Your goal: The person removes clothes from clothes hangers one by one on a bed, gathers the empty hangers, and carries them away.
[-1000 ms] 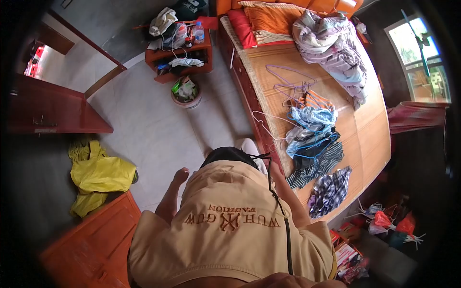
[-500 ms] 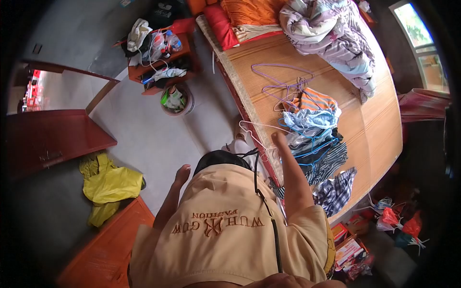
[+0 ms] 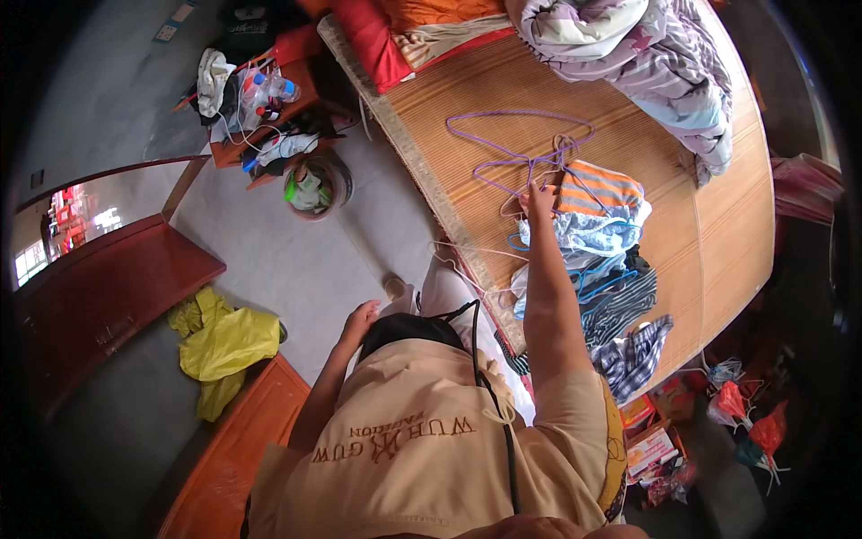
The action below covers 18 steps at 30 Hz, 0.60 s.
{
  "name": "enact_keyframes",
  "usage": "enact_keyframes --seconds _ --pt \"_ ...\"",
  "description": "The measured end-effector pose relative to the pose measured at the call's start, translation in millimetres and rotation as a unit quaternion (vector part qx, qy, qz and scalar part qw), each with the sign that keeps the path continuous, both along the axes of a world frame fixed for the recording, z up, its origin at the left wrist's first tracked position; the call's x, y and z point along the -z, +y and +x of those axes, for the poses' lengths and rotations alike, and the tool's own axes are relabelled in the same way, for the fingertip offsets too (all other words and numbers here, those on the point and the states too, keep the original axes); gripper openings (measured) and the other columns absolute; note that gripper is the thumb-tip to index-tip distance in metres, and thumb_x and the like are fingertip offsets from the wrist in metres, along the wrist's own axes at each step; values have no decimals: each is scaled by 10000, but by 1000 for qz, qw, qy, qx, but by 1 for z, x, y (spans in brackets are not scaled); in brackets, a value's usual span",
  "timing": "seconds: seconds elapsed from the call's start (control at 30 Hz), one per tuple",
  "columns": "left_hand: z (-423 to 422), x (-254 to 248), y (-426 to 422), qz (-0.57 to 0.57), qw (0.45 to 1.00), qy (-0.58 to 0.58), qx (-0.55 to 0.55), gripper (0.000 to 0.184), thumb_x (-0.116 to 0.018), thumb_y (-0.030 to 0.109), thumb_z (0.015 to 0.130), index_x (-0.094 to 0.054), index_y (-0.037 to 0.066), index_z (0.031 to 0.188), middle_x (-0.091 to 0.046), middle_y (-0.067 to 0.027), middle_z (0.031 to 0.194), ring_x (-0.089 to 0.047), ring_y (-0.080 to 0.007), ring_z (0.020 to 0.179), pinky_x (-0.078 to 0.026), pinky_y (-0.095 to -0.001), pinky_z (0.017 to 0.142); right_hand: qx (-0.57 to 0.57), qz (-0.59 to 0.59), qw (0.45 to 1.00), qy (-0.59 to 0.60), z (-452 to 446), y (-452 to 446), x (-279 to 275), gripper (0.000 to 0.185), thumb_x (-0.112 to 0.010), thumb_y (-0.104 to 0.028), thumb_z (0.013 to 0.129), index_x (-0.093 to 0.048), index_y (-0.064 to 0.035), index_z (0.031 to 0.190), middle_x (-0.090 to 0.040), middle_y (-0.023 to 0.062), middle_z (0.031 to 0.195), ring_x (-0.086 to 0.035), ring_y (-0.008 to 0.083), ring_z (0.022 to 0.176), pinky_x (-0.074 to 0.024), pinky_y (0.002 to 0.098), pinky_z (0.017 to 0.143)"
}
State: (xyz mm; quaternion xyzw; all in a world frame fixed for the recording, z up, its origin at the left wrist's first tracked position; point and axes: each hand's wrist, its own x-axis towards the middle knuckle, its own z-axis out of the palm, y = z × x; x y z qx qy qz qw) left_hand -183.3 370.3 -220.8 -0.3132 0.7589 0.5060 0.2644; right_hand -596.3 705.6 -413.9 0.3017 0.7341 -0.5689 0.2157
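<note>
My right hand reaches over the bed, its fingers closed on a purple hanger near the hook. Another purple hanger lies just beyond it. Beside the hand is an orange-and-grey striped garment, with light blue clothing nearer to me. Dark striped clothing with blue hangers and a checked garment continue the row. A white hanger juts over the bed's edge. My left hand hangs by my waist, loosely open and holding nothing.
The bed's woven mat carries a rumpled quilt and red and orange bedding. Left of the bed stand a bin and a cluttered nightstand. A yellow garment drapes over orange furniture.
My right hand has moved forward from the bed's edge to the purple hangers and taken hold of one. The view has shifted slightly. My left hand stays low at my side.
</note>
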Motion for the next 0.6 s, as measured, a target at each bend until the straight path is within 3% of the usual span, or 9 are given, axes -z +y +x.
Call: enact_keyframes --seconds 0.1,0.2,0.23,0.33,0.37,0.43,0.5,0.53,0.6 --pt "-14 -13 -5 -17 999 -33 12 284 -523 139 887 -563 76 1161 -634 -144 1030 -627 -235 903 -487 -323 804 161 -116 980 -35 -8 -10 -11 415 -641 -216 847 -353 -87 1118 -555 131 813 -607 220 595 -436 306 423" --pt "-18 -12 -11 -58 998 -16 22 273 -530 142 878 -575 71 1137 -636 -152 1006 -632 -248 880 -493 -333 783 248 -149 956 -47 -13 -17 -4 430 -629 -183 856 -330 -96 1154 -559 113 796 -601 217 605 -443 300 452" --pt "-23 -12 -14 -70 997 -12 22 271 -529 137 877 -575 70 1135 -637 -155 996 -632 -255 874 -494 -336 778 248 -148 956 -51 -13 -16 -1 430 -629 -183 856 -330 -96 1154 -559 113 796 -601 217 605 -443 300 452" --pt "-42 -10 -17 -85 996 3 23 263 -534 129 873 -578 60 1122 -632 -164 994 -629 -275 872 -494 -347 774 181 -293 936 -76 -18 -18 -9 213 -634 -155 850 -506 -52 985 -553 86 758 -569 178 607 -446 291 475" --pt "-48 -8 -16 -71 997 18 20 273 -526 131 881 -569 50 1138 -630 -151 992 -621 -245 874 -488 -327 782 244 -299 921 -60 -19 -28 -12 150 -604 -120 855 -565 -62 988 -537 40 695 -532 152 555 -477 290 490" --pt "-67 -5 -13 -53 998 32 18 284 -517 133 890 -560 40 1154 -627 -137 990 -614 -216 875 -482 -308 789 223 -315 922 -34 -27 -49 -30 133 -588 -143 868 -559 -50 959 -530 34 686 -524 149 548 -484 292 487" --pt "-105 -18 -2 -94 992 26 80 388 -557 123 859 -493 44 1234 -565 -161 1141 -579 -274 994 -460 -349 857 177 -316 932 -13 -24 -69 -59 153 -553 -183 894 -557 -33 920 -516 29 673 -506 142 534 -492 293 478" --pt "-125 -27 5 -91 992 27 82 388 -557 123 859 -493 44 1234 -565 -161 1141 -579 -274 994 -460 -349 857 152 -301 941 -15 -18 -82 -81 177 -533 -201 906 -562 -27 909 -509 29 669 -496 138 528 -493 292 472" --pt "-168 -45 23 -235 948 121 179 560 -617 90 796 -402 89 1312 -461 -169 1264 -482 -327 1132 -420 -400 925 41 -306 951 -12 0 -94 -106 198 -509 -217 921 -558 -26 935 -493 20 608 -473 120 477 -482 275 455"
